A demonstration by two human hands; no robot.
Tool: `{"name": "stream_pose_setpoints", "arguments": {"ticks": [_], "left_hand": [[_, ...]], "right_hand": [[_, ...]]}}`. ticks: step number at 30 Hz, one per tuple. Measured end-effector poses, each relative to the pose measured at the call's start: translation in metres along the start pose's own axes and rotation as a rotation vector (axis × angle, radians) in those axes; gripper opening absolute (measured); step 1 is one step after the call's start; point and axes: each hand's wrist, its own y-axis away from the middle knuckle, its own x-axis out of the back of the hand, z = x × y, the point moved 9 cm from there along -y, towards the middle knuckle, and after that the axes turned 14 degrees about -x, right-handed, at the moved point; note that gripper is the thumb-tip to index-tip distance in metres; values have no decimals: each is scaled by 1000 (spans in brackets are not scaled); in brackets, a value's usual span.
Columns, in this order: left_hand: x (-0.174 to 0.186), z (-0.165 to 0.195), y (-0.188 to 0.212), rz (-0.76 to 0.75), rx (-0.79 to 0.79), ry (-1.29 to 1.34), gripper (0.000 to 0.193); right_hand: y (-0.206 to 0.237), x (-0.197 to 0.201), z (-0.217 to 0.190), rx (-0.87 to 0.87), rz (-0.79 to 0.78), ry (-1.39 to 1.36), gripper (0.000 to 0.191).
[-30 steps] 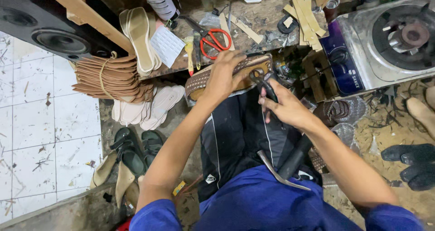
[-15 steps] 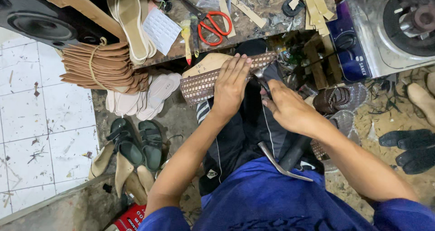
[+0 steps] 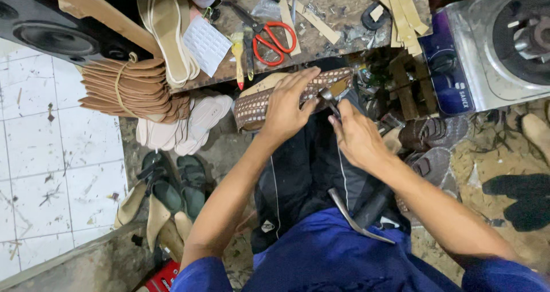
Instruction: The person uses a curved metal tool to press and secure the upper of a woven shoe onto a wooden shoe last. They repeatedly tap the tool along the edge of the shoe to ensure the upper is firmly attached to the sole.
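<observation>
A person seen from above sits at a cluttered work surface [image 3: 344, 37], both hands busy on a shoe sole [image 3: 260, 103] covered in a brown and white studded woven pattern. The sole lies directly ahead of the hands, resting across the person's dark-clothed lap against the surface's near edge. Its long axis runs left to right, slightly tilted, with the right end higher. The left hand [image 3: 286, 106] lies flat on top of the sole, fingers spread and pressing it down, so it is the nearer hand. The right hand [image 3: 355, 137] sits just to the right, closed around a small metal tool [image 3: 329, 100] whose tip touches the sole's right end. A hammer [image 3: 361, 214] rests on the lap, just below the right hand.

On the surface beyond lie red-handled scissors [image 3: 275, 40], a small brush [image 3: 238, 57], pale insoles [image 3: 169, 34] and leather strips [image 3: 404, 8]. A tied bundle of brown soles [image 3: 129, 88] sits to the left. No container with contents is clearly visible.
</observation>
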Motion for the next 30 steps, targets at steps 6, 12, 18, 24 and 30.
{"name": "stream_pose_setpoints", "arguments": {"ticks": [6,12,18,24,30], "left_hand": [[-12,-44,-13,-156,377,85,44],[-16,-23,-17,-105,127,-107,39],[-16,-28,-28,-195,-2,-56,64],[-34,-58,-39,-375,127,0,69],[-41,-73,-43,-394,149,57,69]], "right_hand": [[-7,1,-1,30,7,-24,25],[0,14,5,39,-108,30,25],[-14,22,16,-86,-6,-163,29],[-10,28,9,40,58,-568,23],[-25,12,4,60,143,-137,23]]}}
